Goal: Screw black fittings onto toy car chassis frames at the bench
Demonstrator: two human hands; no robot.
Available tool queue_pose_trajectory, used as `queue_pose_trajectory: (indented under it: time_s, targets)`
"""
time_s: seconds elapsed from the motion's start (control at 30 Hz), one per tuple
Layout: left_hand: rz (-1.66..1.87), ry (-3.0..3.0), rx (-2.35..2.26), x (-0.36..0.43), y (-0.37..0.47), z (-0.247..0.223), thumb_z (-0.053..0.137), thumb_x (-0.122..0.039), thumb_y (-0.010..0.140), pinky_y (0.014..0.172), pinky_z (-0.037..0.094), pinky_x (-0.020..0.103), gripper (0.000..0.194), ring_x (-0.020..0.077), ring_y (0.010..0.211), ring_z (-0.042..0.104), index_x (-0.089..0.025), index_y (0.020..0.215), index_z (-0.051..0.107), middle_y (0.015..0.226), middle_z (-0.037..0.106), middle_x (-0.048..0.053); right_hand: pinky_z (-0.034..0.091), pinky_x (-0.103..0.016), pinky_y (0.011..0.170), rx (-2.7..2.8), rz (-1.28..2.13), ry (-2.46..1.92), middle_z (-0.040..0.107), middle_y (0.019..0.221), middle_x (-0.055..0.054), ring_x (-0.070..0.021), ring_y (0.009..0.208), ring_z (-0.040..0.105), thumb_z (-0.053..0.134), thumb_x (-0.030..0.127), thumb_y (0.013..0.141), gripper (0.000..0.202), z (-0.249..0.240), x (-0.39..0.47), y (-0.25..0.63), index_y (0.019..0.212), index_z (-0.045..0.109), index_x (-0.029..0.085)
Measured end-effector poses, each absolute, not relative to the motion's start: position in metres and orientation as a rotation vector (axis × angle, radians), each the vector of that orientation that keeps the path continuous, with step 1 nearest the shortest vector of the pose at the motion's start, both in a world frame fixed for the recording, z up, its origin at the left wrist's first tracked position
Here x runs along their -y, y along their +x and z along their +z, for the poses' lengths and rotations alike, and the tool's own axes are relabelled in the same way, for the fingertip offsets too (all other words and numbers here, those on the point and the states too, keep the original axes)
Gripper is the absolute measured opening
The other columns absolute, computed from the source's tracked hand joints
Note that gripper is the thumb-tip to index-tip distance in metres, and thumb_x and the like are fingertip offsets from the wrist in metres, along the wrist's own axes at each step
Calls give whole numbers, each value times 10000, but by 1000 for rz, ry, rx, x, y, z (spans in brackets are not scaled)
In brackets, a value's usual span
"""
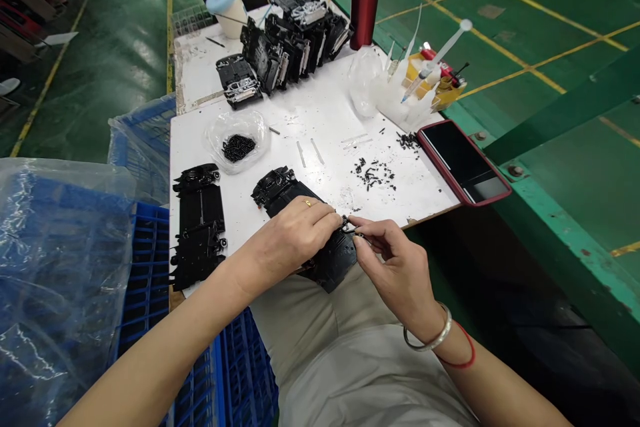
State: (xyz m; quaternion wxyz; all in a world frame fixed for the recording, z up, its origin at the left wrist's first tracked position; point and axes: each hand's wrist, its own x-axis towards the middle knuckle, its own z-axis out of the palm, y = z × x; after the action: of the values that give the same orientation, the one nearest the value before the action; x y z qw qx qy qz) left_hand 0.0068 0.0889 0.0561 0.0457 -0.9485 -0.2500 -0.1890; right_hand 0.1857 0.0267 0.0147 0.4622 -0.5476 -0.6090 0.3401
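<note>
A black model car chassis (336,265) lies across the table's front edge, over my lap. My left hand (293,233) is closed over its middle, with the fingertips pressed near its right side. Right there, the thumb and forefinger of my right hand (400,263) pinch at the chassis edge, by a small shiny part. What sits between those fingertips is too small to make out. Another black chassis (201,210) rests on the table to the left. Loose tiny black pieces (374,175) are scattered beyond my right hand.
Several chassis (285,47) stand packed together at the back. A plastic bag (263,133) holds small black parts. At right are a phone (465,161) and a yellow box (453,97) near a syringe (445,47). A lidded cup (230,17) stands behind; blue crates (147,260) are left.
</note>
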Motion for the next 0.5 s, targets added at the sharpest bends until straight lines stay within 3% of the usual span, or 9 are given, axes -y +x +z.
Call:
queue_pose_trajectory:
  time_s: [0.5]
  targets:
    - [-694, -2886, 665, -90, 0, 47, 451, -67, 922, 726, 539, 304, 156, 160, 766, 640, -136, 1023, 548, 831, 689, 75, 593, -282, 715, 1561, 813, -1309, 724, 1088, -57, -170, 837, 707, 566, 199, 872, 39, 16, -29, 186, 892, 562, 232]
